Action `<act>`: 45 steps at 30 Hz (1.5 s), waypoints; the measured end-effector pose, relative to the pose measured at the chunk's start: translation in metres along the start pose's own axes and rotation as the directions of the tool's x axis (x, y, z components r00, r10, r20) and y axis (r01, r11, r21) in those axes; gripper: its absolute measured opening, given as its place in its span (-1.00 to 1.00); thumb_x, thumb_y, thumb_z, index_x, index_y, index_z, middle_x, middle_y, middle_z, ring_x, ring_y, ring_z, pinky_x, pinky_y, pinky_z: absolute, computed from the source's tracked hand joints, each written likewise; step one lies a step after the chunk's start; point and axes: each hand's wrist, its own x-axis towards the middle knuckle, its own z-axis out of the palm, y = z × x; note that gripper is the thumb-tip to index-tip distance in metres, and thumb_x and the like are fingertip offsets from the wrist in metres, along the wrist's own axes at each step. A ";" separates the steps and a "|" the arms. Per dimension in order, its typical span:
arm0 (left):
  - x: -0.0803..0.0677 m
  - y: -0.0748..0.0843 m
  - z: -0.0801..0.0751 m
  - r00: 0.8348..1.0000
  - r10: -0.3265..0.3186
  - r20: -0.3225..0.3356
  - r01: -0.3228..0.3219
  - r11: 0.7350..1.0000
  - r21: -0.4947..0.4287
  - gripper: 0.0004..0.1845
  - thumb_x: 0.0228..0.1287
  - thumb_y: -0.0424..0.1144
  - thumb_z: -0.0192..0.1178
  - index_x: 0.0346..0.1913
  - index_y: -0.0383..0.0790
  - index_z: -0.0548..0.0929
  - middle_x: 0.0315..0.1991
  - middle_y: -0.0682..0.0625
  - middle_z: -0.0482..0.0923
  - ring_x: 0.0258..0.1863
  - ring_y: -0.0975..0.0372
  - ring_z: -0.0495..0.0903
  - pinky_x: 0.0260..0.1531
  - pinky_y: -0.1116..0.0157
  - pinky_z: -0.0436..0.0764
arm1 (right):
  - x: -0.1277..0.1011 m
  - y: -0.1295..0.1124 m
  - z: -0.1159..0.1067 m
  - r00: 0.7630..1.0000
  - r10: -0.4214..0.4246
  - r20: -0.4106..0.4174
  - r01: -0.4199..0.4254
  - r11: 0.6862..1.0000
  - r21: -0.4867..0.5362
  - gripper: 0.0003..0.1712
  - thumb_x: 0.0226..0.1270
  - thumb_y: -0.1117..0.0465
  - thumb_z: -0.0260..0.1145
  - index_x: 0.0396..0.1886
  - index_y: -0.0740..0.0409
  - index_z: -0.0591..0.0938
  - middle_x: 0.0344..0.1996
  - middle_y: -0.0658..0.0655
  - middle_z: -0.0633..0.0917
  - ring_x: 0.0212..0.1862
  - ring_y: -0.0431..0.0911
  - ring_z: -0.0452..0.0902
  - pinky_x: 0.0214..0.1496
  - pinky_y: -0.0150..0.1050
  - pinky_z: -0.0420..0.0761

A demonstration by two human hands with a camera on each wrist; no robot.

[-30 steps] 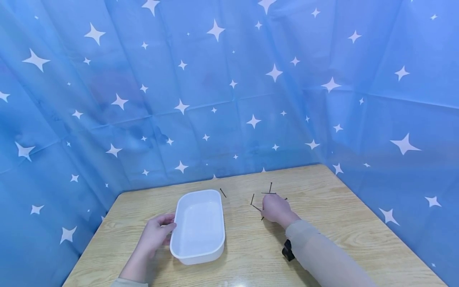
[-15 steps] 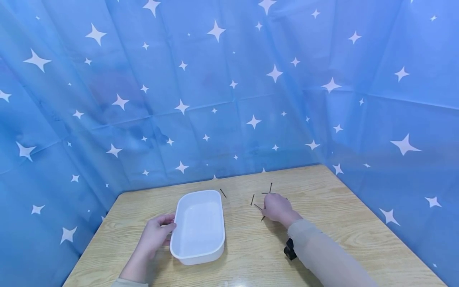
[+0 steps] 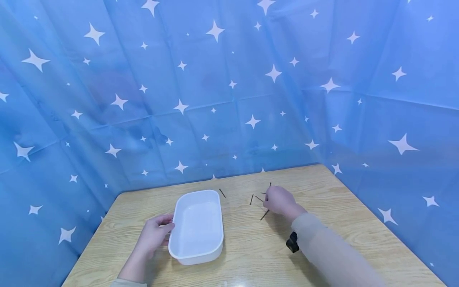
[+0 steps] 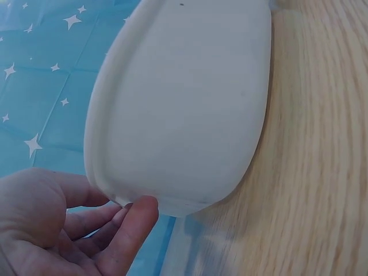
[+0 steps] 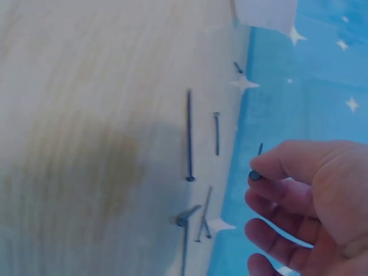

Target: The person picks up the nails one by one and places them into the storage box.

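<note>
The left hand [image 3: 152,233] grips the white tray [image 3: 197,231] at the frame's lower centre, apparently to steady it, while right of centre the right hand [image 3: 281,200] pinches a nail [image 5: 255,176] near loose nails [image 5: 190,135] on the counter [image 3: 344,227].

Wht rect. tub [image 3: 201,259], open side up, L of scattered dk nails [image 5: 190,135]; one nail [image 5: 255,175] in R fingers [image 5: 282,159].
</note>
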 end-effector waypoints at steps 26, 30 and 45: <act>-0.001 0.001 0.001 1.000 -0.004 0.001 0.004 1.000 -0.014 -0.61 0.39 -0.38 0.19 0.23 -0.43 0.60 0.00 -0.23 0.58 -0.23 0.09 0.69 -0.40 0.06 0.80 | 0.013 -0.027 -0.045 0.998 -0.068 -0.018 0.068 0.997 0.036 -0.46 0.33 0.25 0.28 -0.82 -0.04 0.29 -0.82 -0.10 0.20 -0.70 -0.21 0.02 -0.61 -0.34 0.06; -0.002 0.001 0.000 1.000 -0.001 -0.006 0.001 1.000 -0.004 -0.62 0.39 -0.39 0.20 0.22 -0.43 0.60 -0.01 -0.23 0.58 -0.23 0.09 0.68 -0.41 0.08 0.80 | 0.015 -0.037 -0.046 0.995 -0.093 -0.025 0.094 0.995 0.025 -0.51 0.34 0.23 0.30 -0.78 -0.05 0.36 -0.81 -0.11 0.22 -0.69 -0.22 0.07 -0.59 -0.33 0.16; -0.003 0.001 0.000 1.000 0.006 -0.006 -0.006 1.000 -0.012 -0.63 0.39 -0.39 0.20 0.21 -0.42 0.61 -0.02 -0.22 0.58 -0.23 0.09 0.68 -0.41 0.09 0.80 | 0.021 -0.072 -0.037 0.978 -0.189 -0.089 0.190 0.982 -0.001 -0.89 0.30 0.20 0.40 -0.41 -0.02 0.80 -0.25 -0.03 0.73 -0.19 -0.09 0.61 -0.04 -0.08 0.66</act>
